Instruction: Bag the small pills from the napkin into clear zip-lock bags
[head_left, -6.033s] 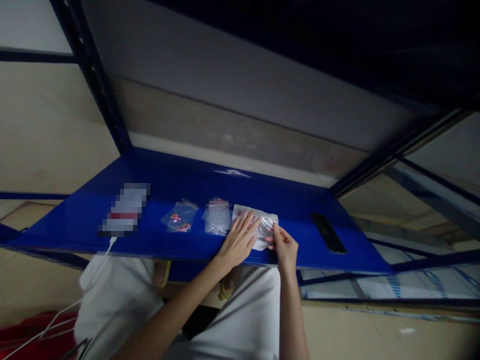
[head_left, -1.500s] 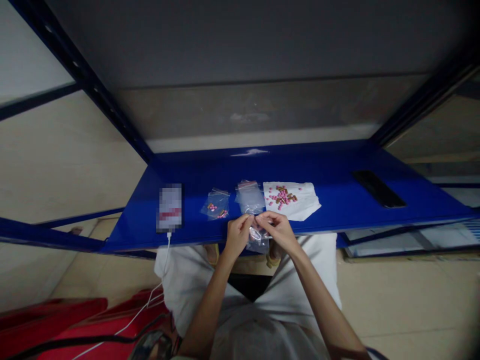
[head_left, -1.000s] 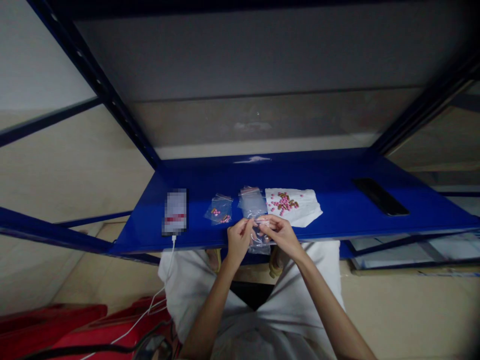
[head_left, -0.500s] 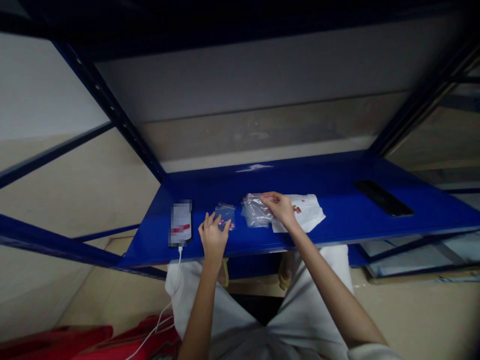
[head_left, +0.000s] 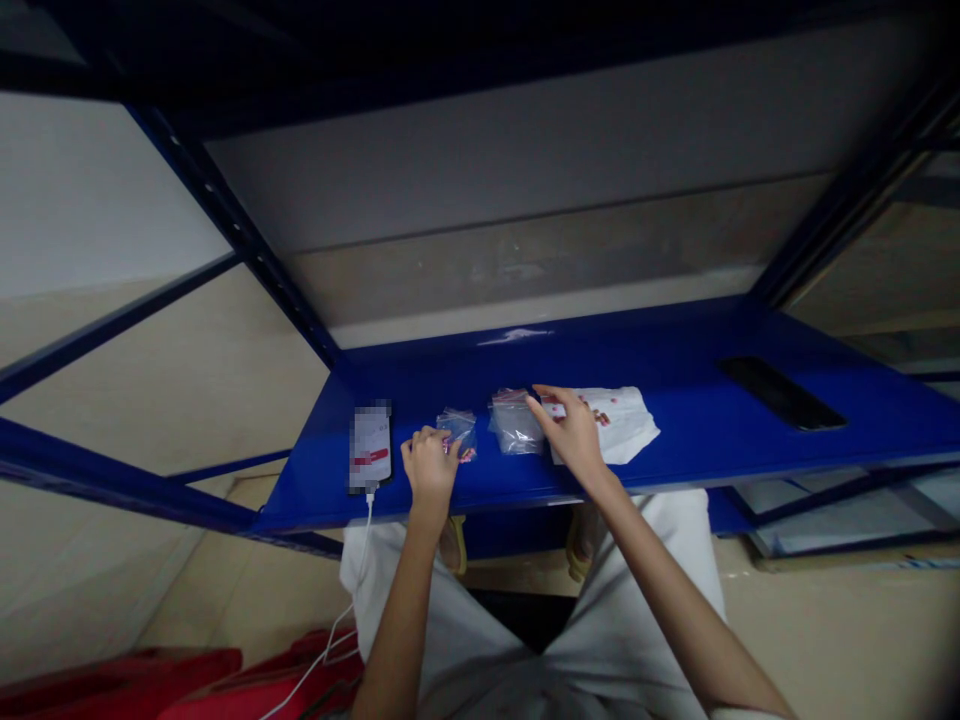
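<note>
Small bag (head_left: 459, 430) with a few pink pills inside: flat on the blue shelf (head_left: 675, 455), just left of the stack of clear bags (head_left: 516, 425), close to the shelf's front edge. Long axis roughly front to back, turned a little off square. Too small to tell which end carries the seal.

Left hand (head_left: 429, 468) at the bag's near-left corner, grip curled, fingertips on the plastic. Pinched or merely pressed down: cannot tell.

Just right of the stack, right hand (head_left: 576, 432) with grip spread and fingers straight, forefinger pointing away toward the stack's far corner, palm over the left part of the white tissue (head_left: 626, 425). Nothing held. On the tissue, loose pills (head_left: 602, 412), pink and brownish, partly hidden by that hand.

Step in hand, as a judgement: steadying the filled bag with one hand while reaching over the loose pills with the other. Lifting anything that small from here would call for a fine two-finger pinch and a light touch. Thin plastic and tissue look likely to slide on painted metal, and a nudge could scatter the pills toward the shelf's edge.

Farther left of the stack, beyond the small bag, a phone (head_left: 370, 445) with a white cable (head_left: 367, 510) dropping over the front edge. Well to the right of the stack, a dark flat slab (head_left: 780, 392), probably another phone. Far below and left of the stack, something red on the floor (head_left: 202, 685).
</note>
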